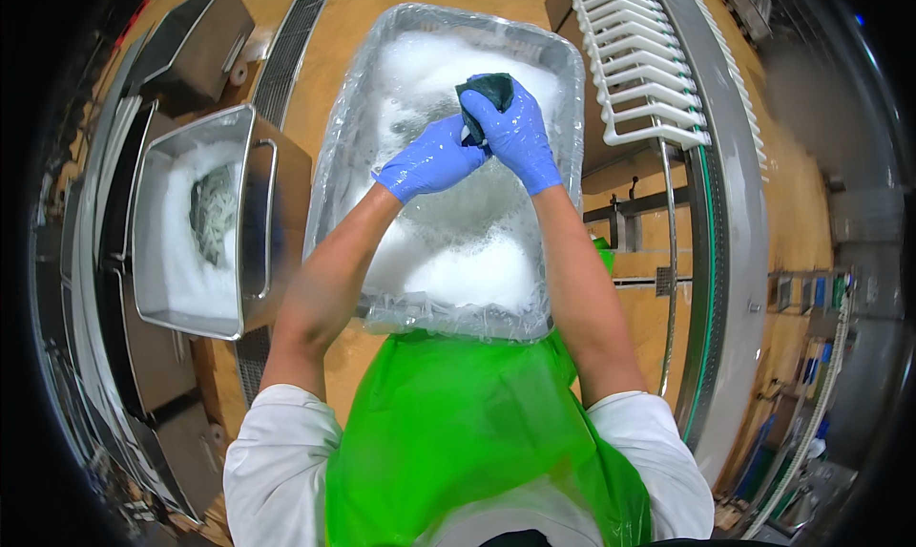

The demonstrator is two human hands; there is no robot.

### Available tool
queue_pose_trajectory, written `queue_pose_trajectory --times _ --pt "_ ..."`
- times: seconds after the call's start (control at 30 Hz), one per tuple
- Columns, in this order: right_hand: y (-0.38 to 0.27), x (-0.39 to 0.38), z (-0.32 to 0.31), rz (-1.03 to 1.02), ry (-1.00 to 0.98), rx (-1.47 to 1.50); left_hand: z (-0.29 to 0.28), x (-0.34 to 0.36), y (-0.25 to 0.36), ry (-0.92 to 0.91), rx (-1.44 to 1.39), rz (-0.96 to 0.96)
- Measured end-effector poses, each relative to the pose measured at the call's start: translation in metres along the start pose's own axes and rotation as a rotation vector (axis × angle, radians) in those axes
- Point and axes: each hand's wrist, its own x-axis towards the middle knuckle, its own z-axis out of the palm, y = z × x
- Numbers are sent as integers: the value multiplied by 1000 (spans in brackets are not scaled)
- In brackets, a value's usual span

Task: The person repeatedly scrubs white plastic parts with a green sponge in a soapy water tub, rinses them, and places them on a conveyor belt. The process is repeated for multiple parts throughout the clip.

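Both my hands wear wet blue gloves and meet above a large tub (pixel 331 165) lined with clear plastic and filled with foamy water. My right hand (pixel 520 136) is closed round a dark green scouring pad (pixel 491 89), folded over in its grip. My left hand (pixel 434 157) reaches in from the left, its fingers curled beneath the pad. Between the hands shows a small pale bit of something, mostly hidden by fingers and pad, too little to name.
To the left stands a metal bin (pixel 256 165) with a handle, holding foam and pale items under water. Behind it is another metal bin (pixel 196 46). A conveyor (pixel 730 261) with a white rack (pixel 639 65) runs along the right. A green apron (pixel 468 432) covers my front.
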Motion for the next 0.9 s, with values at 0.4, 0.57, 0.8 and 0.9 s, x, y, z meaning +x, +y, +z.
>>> queue_pose_trajectory --times 0.4,0.57,0.8,0.9 --pt "11 -8 3 -11 1 -341 0 -4 4 38 298 -121" --pt "-4 -43 -39 478 -297 248 -8 -12 1 53 554 53" --pt "-8 -38 -41 292 -266 135 6 -11 4 2 321 247" --pt "-32 -31 -15 239 -222 178 4 -14 1 -74 -128 133"
